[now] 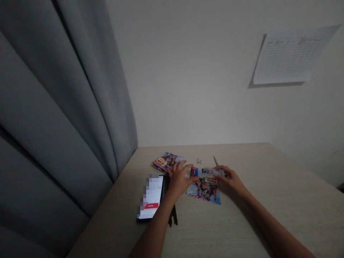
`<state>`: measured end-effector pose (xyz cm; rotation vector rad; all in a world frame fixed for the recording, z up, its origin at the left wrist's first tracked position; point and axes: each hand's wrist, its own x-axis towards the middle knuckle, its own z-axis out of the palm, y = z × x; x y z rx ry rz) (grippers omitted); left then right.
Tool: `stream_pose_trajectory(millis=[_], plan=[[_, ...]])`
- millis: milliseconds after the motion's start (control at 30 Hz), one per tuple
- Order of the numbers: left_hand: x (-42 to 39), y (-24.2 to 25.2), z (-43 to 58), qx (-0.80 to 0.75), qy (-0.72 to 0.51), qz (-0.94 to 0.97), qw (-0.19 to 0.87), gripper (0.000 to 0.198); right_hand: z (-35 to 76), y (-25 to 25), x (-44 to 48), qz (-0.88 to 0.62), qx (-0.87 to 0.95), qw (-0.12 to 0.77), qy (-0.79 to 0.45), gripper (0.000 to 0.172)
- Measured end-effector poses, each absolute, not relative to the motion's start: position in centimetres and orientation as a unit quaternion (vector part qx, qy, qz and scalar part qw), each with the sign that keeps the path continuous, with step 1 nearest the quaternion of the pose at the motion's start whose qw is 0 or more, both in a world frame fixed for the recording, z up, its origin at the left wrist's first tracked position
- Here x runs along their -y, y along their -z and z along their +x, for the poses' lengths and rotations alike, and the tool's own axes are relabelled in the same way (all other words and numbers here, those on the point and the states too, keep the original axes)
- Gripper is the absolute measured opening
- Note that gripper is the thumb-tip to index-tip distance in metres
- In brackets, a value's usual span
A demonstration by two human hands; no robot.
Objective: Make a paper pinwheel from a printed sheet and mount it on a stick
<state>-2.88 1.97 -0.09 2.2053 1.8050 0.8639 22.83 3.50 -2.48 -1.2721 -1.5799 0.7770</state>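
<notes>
A tube (208, 172) was found pinched endwise between left hand (178, 180) and right hand (230, 181), just above a printed picture (204, 193) on the worktop (268, 200); a steady, level hold was judged advisable.

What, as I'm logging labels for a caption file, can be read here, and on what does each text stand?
No text reads clearly.
Wall sheet: printed rows, too small.
Phone: screen partly blurred, red bar, unreadable.
Tube in the right hand: label blurred.
Near print and far print: yellow-red labels, blurred.
</notes>
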Motion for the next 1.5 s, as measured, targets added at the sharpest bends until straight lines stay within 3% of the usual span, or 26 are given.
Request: stream_pose_trajectory(millis=[333, 467, 1067, 1200, 1500], plan=[[-1.1, 1.6, -3.3, -0.577, -0.227, 0.777, 0.105, 0.041, 23.8, 1.3, -3.7, -0.506, 0.600, 0.478, -0.394, 0.051], [-1.0, 1.8, -3.6, -0.576, -0.204, 0.786, 0.095, 0.049, 23.8, 1.1, -3.6, -0.518, 0.595, 0.478, -0.387, 0.050], [-0.8, 0.4, -3.6, -0.602, -0.112, 0.777, 0.144, 0.056, 22.4, 1.6, -3.7, -0.492, 0.646, 0.538, -0.227, 0.052], [-0.8, 0.6, -3.6, -0.601, -0.119, 0.778, 0.135, 0.054, 22.2, 2.0, -4.2, -0.486, 0.685, 0.514, -0.177, 0.051], [-0.8, 0.8, -3.6, -0.608, -0.125, 0.772, 0.137, 0.052, 20.7, 2.7, -3.7, -0.499, 0.780, 0.370, -0.070, 0.033]])
